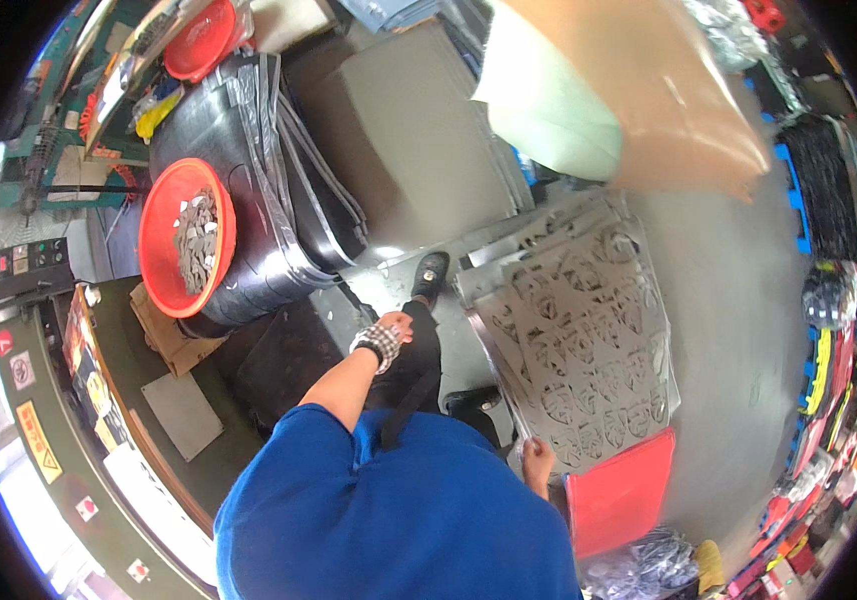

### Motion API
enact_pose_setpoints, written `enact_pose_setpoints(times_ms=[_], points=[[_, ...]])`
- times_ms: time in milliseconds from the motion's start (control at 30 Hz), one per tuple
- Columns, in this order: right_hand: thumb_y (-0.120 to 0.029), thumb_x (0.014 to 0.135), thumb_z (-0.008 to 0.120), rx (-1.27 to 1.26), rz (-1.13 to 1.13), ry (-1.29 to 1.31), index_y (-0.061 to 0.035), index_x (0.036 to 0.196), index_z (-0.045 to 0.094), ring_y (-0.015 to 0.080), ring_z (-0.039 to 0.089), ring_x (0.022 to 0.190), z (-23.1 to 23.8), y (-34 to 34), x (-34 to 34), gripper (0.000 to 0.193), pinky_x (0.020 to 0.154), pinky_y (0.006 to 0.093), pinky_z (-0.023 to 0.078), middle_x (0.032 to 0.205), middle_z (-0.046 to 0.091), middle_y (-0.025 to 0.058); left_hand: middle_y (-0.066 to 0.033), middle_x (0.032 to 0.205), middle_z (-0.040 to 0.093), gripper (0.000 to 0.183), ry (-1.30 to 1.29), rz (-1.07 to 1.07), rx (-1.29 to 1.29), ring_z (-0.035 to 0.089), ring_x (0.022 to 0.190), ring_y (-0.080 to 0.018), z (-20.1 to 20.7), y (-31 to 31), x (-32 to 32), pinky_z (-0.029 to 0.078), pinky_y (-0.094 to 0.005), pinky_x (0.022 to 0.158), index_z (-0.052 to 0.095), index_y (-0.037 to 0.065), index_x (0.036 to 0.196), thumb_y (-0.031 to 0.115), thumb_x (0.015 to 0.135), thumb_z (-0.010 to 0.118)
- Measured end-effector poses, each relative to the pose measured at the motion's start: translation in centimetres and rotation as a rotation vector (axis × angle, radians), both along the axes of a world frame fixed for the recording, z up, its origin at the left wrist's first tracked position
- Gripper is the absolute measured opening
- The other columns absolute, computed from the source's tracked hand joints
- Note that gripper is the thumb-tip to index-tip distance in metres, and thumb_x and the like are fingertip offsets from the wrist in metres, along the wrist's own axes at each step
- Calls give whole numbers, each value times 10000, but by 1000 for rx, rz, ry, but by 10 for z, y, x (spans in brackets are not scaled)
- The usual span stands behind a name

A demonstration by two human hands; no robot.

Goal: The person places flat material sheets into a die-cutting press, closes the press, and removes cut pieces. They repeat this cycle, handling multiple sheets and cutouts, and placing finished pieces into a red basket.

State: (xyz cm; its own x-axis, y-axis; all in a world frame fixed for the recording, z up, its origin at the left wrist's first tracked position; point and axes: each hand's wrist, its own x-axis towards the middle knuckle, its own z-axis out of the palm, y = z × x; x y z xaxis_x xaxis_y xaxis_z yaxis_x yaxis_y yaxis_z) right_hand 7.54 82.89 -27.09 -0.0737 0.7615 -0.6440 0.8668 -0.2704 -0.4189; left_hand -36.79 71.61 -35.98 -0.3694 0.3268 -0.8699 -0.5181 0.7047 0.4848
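My right hand (539,464) is at the near left corner of a grey sheet (574,345) with rows of cut-out shapes, its fingers closed on the edge. More such sheets lie stacked under it, their edges uneven. In front of my dark trousers is my left hand (397,328), with checkered cloth around its palm and a dark band at the wrist. Its fingers are curled; what they hold, if anything, is hidden. A red sheet or folder (624,492) lies beside the near end of the cut sheets.
To the left, a red basin (187,240) of grey scraps stands by a black-wrapped stack (239,170). Ahead is a pile of plain grey sheets (419,130); a brown sheet (649,90) curls at upper right. A green machine (39,440) borders the left, with colourful stacked goods at far right.
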Motion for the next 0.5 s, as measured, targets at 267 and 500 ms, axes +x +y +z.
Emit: enact_pose_setpoints(times_ms=[267, 500], points=[[-403, 912, 537, -545, 403, -248, -71, 1370, 422, 443, 547, 1071, 6, -77, -64, 577, 846, 493, 462, 1143, 553, 323, -132, 925, 663, 319, -218, 328, -88, 649, 806, -227, -112, 90, -123, 530, -308, 678, 614, -12, 1114, 239, 958, 493], [-316, 881, 587, -645, 463, -454, -100, 1396, 355, 505, 540, 938, 37, -100, -63, 604, 792, 529, 467, 1019, 528, 336, -108, 1525, 298, 658, -508, 883, -395, 252, 1423, -239, -230, 122, -158, 283, -458, 1112, 287, 161, 1487, 517, 948, 414]])
